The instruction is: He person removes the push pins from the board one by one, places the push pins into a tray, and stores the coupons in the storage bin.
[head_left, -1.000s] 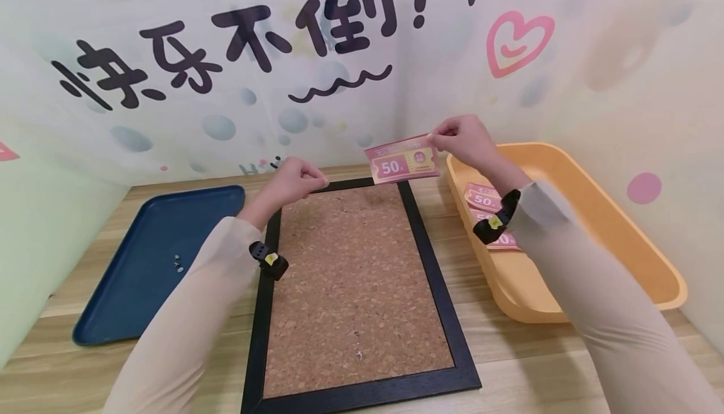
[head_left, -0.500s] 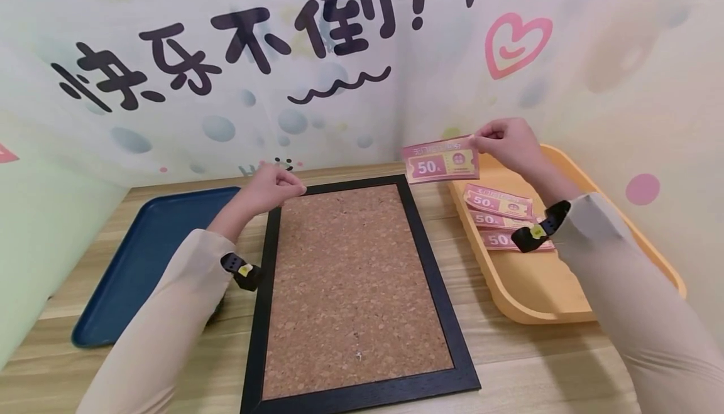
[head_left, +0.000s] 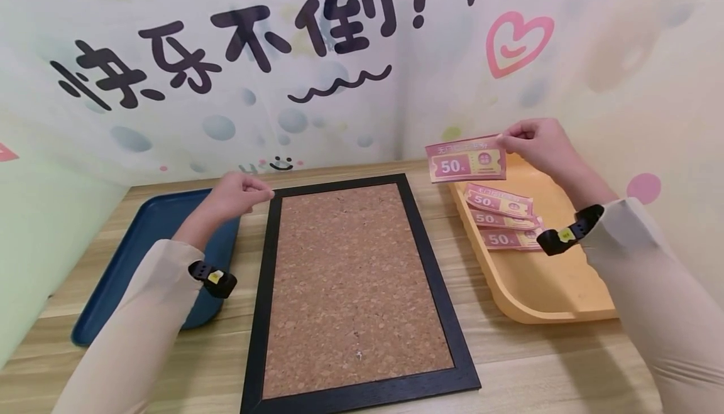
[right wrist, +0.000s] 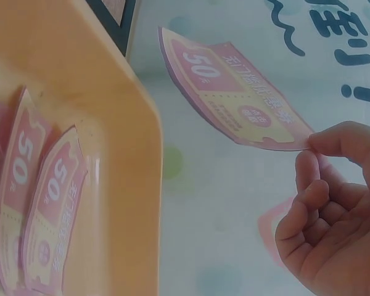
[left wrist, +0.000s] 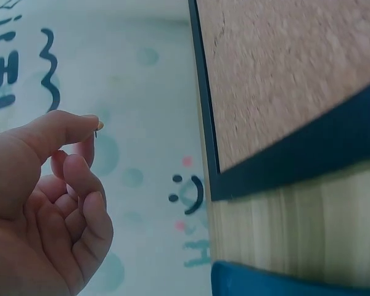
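Note:
My right hand (head_left: pixel 540 144) pinches a pink and yellow coupon (head_left: pixel 467 159) marked 50 by its right corner. The coupon hangs in the air over the left rim of the orange tray, and in the right wrist view it bends slightly. Between thumb and forefinger my left hand (left wrist: pixel 55 179) pinches a thumbtack (left wrist: pixel 99 126), its short pin pointing down. That hand is raised near the far left corner of the framed corkboard (head_left: pixel 362 288), beside the blue tray (head_left: pixel 130 263). In the head view the thumbtack is too small to make out.
The orange tray (head_left: pixel 509 304) on the right holds several more coupons (head_left: pixel 498 200), overlapping along its left side. A small pale mark (head_left: pixel 359 355) shows near the corkboard's front edge. Behind the wooden table hangs a printed cloth (head_left: pixel 351 119). My left forearm covers part of the blue tray.
My hands have moved apart. The right one carried the coupon rightward from above the corkboard's far edge to the orange tray. My left hand shifted left and slightly down toward the blue tray.

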`<state>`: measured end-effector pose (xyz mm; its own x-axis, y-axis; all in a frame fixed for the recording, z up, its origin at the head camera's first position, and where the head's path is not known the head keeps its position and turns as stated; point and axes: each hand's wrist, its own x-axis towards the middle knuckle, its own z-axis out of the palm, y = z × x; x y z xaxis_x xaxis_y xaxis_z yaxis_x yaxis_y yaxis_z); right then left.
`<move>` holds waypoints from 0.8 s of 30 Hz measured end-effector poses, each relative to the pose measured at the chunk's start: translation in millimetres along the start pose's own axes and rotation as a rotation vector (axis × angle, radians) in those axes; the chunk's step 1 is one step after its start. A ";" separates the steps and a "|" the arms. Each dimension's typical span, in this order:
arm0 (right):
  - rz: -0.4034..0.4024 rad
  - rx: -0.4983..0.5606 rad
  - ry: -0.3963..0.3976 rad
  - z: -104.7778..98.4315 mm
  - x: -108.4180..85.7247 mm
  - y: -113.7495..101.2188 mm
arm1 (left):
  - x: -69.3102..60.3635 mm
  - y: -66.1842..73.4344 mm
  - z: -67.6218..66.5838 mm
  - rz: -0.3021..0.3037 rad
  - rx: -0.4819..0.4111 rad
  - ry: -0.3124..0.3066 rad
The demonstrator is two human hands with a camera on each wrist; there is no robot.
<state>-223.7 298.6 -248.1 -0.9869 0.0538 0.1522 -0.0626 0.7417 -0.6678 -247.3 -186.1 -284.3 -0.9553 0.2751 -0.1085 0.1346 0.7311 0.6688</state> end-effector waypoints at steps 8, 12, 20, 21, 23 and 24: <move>0.032 -0.004 0.018 -13.3 -2.8 11.3 | -9.8 -19.6 -11.8 -0.086 -0.025 0.020; 0.057 0.008 0.030 -20.1 -5.4 18.1 | -12.2 -28.7 -16.7 -0.114 -0.015 0.040; 0.113 0.050 0.049 -30.8 -1.8 34.6 | -20.0 -44.5 -27.8 -0.163 -0.011 0.065; 0.118 0.059 0.053 -32.6 -0.1 38.5 | -21.4 -46.1 -29.8 -0.165 -0.007 0.070; 0.126 0.080 0.055 -36.3 4.1 47.5 | -23.7 -49.8 -34.2 -0.169 0.008 0.078; 0.151 0.094 0.068 -37.9 6.6 51.4 | -24.8 -51.7 -36.3 -0.173 0.011 0.080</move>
<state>-227.8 362.4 -253.7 -0.9739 0.2073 0.0922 0.0686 0.6561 -0.7515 -240.1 -253.5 -289.5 -0.9822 0.0942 -0.1624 -0.0315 0.7701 0.6371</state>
